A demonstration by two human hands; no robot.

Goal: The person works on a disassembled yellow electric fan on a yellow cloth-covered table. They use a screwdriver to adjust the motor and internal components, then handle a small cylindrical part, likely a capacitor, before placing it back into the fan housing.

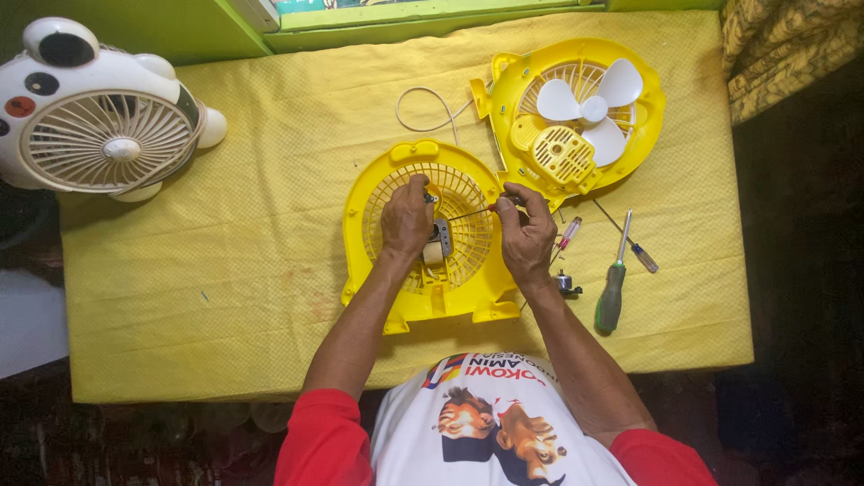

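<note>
Yellow plastic fan housing (396,270) lies flat, grille up, on a worktop (225,270) under yellow cloth, close to the person. The left hand (407,219) steadies a small metal motor (440,240) at its centre, fingers curled on it. The right hand (526,234) pinches a thin red-handled screwdriver (470,213) aimed at the motor. A green-handled screwdriver (612,292) waits just right.

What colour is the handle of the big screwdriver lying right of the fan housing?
Green, clearest in the head view: screwdriver.

Two yellow fan housings (423,238) (576,112), one white panda-shaped fan (103,112), one three-bladed white propeller (589,108), two loose screwdrivers (614,283) (630,238), one white cord (427,112), two hands (407,216) (526,236).
</note>
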